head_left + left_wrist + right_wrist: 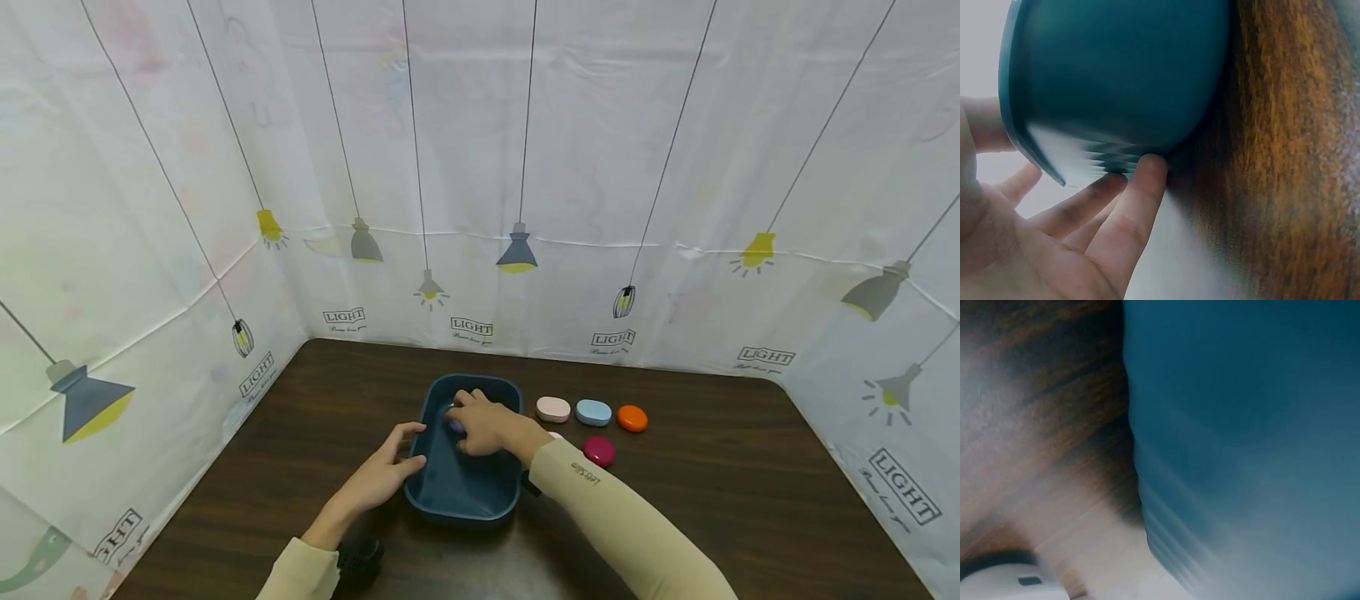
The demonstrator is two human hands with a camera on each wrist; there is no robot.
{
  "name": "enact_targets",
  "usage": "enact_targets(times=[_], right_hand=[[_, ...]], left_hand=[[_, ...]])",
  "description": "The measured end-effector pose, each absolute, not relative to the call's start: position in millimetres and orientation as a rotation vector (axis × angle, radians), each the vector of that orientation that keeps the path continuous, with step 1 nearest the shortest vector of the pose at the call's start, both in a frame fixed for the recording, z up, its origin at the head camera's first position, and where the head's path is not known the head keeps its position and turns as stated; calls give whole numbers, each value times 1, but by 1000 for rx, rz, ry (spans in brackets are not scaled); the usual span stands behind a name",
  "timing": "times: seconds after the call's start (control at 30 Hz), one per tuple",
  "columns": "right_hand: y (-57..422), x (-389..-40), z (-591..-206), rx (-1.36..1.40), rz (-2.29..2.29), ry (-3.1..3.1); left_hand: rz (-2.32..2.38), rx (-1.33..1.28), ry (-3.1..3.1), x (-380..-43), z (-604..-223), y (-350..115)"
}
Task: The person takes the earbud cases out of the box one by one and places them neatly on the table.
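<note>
A dark blue rectangular bin (pixel 465 492) with rounded corners stands on the table. My right hand (pixel 486 427) reaches down inside it, its fingers and thumb around a small purple rounded piece (pixel 456 426) near the bin's left wall. Most of that piece is hidden by the fingers. At the bin's left side is my left hand (pixel 378 475), fingers spread and fairly straight. In the left wrist view its fingertips (pixel 1152 165) touch the ribbed outer wall. The right wrist view shows the bin's outer side (pixel 1241 456) but not the hand.
Right of the bin lie small soap-shaped pieces: pale pink (pixel 552 409), light blue (pixel 593 412), orange (pixel 632 418) and magenta (pixel 599 451). A white piece (pixel 556 435) peeks out beside my right sleeve. Dark wood table (pixel 712 467) surrounds them, with a printed white curtain (pixel 585 167) behind.
</note>
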State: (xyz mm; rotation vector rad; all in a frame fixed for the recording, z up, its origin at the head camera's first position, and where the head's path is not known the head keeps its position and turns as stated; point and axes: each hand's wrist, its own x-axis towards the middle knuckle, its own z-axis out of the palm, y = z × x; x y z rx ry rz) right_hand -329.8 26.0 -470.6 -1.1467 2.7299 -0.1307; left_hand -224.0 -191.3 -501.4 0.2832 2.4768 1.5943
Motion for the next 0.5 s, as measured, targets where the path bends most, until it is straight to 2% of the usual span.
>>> enact_targets(times=[0.5], right_hand=[[29, -318, -467, -1066, -41, 2713]], left_hand=[[1605, 288, 2476, -221, -501, -190]])
